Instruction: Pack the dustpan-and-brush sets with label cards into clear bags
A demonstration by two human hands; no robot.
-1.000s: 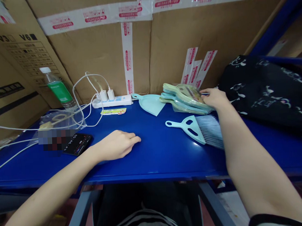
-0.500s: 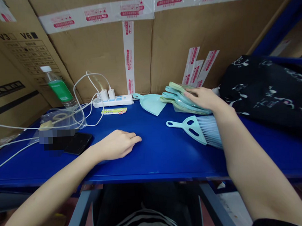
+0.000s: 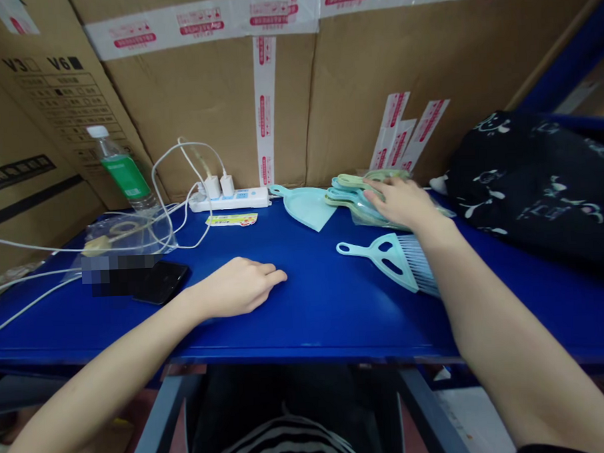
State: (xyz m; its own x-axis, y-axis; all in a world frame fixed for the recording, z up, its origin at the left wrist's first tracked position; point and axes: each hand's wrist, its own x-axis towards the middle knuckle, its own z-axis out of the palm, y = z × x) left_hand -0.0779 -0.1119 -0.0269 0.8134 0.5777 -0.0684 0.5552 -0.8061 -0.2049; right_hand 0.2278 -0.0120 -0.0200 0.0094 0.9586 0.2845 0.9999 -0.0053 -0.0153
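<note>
My left hand (image 3: 244,284) rests on the blue table (image 3: 306,320) with its fingers curled together and nothing visible in them. My right hand (image 3: 401,199) lies with fingers spread on top of a pile of green and light blue dustpans (image 3: 348,196) in clear plastic at the back. Left of the pile, a single light blue dustpan (image 3: 308,207) lies flat. In front of the pile is a light blue hand brush (image 3: 391,259), its handle pointing left and its bristle end partly hidden by my right forearm.
A white power strip (image 3: 245,198) with plugs and looping cables, a bottle (image 3: 127,175), a plastic bag (image 3: 125,231) and a black phone (image 3: 161,282) are on the left. Cardboard boxes (image 3: 201,104) stand behind. A black patterned cloth item (image 3: 535,189) lies at the right.
My right hand has pressed lower onto the pile, and its top dustpan handle now lies lower. The whole view has shifted slightly. My left hand stays in place on the table.
</note>
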